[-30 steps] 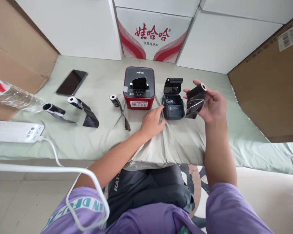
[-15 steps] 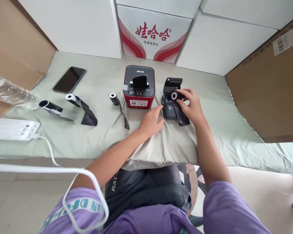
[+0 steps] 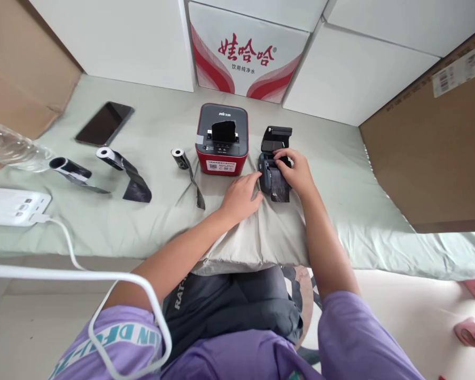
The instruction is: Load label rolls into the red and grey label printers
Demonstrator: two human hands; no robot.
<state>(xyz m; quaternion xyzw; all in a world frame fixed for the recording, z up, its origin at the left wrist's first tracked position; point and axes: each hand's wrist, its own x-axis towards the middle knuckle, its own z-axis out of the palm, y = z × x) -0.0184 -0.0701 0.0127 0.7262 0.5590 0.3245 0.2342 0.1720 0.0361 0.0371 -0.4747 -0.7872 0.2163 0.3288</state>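
Note:
A small dark portable printer [image 3: 264, 177] sits on the cloth with its lid [image 3: 276, 138] standing up. My right hand [image 3: 295, 171] pinches a black paper roll at the printer's compartment; fingers mostly hide the roll. The roll's loose black strip [image 3: 280, 188] hangs over the printer's front. My left hand [image 3: 241, 198] rests on the cloth, fingers stretched out, fingertips at the printer's left side. Just left of it stands a red and black desktop printer [image 3: 222, 140] with black paper sticking out of its top.
Black paper rolls lie to the left: a small one [image 3: 180, 158], a white-cored one [image 3: 111, 157] and a wide-cored one [image 3: 69, 171]. Beyond are a phone [image 3: 105, 124], a clear bottle [image 3: 13, 148] and a white power strip [image 3: 16, 207]. Boxes [image 3: 249, 58] line the back; a carton [image 3: 431, 153] stands right.
My right hand has moved the paper roll left and down into the printer's opening, and its strip now lies straighter over the front. My left hand stays by the printer. The view has shifted slightly.

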